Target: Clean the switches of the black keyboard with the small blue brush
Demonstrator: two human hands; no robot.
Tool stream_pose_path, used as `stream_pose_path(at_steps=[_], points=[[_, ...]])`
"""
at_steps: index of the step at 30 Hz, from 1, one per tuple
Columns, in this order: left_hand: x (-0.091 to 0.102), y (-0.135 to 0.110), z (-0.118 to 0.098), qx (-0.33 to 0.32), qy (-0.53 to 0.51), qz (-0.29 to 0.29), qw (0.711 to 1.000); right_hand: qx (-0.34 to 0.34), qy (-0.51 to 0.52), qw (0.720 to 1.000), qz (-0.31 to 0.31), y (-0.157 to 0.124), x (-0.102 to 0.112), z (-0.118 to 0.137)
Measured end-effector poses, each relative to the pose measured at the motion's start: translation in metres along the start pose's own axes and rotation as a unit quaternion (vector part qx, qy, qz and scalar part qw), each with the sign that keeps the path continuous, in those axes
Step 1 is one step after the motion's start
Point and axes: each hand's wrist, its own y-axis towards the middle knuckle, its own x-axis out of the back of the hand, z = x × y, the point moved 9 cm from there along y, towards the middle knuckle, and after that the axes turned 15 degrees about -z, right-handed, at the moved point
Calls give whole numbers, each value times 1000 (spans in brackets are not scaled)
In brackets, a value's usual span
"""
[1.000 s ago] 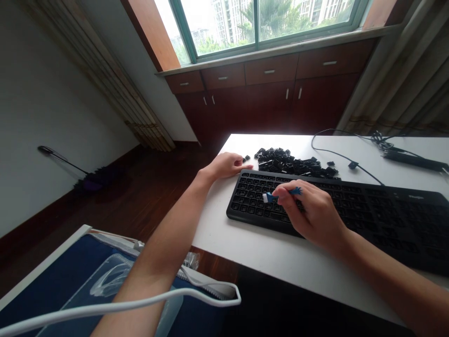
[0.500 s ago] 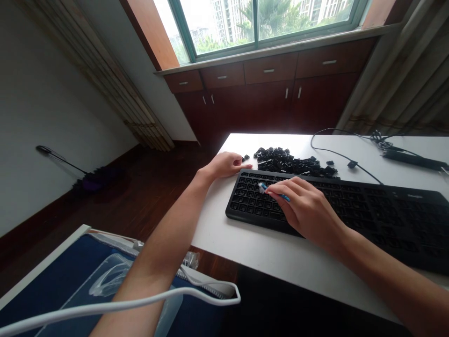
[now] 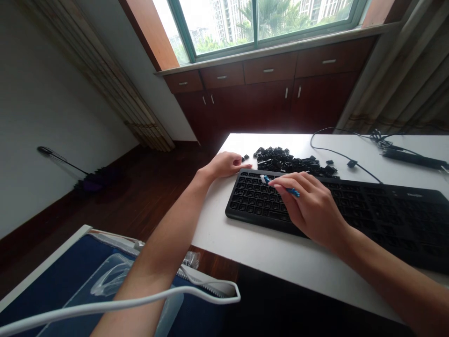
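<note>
A: Containers first, largest down. Findings?
B: Cabinet, top centre: drawers and doors closed, contents hidden. Blue zippered fabric item, lower left: clear plastic lies on it; interior cannot be seen.

A: Edges and open room?
B: White table, centre to right. Its front edge slopes toward lower right, a bare strip lying between it and the keyboard. Bare surface also at the keyboard's left end and, upper right, around the cable.

A: Keyboard's position and condition?
B: Flat on the table, right of centre, open key wells exposed in its left part. The heap of black keycaps sits just behind its far edge.

A: Grip?
B: Left hand, centre: on the table by the keyboard's upper-left corner, fingers curled; cannot tell whether anything is inside. Right hand, over the keyboard: fingertips pinched narrow on the small blue brush, white bristles at the upper-left wells. Bristle contact cannot be confirmed.
</note>
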Motion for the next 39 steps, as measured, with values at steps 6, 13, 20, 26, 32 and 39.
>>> stream_pose_path(at_steps=[6,13,20,26,32,39], points=[[0,0,1,4,4,0,1000,-36,-1,999,36,-3,-6,-7],[-1,1,1,2,3,3,1000,4,4,1000,7,0,0,-1],[-1,1,1,-1,1,-2,1000,11,-9,999,51,-4,-9,1],[-1,1,1,-7,5,-3,1000,19,39,999,14,0,0,10],[-1,2,1,-5,6,-4,1000,33,-18,997,69,-5,-13,8],[-1,1,1,-4,2,-1,1000,-7,53,997,51,-3,-9,4]])
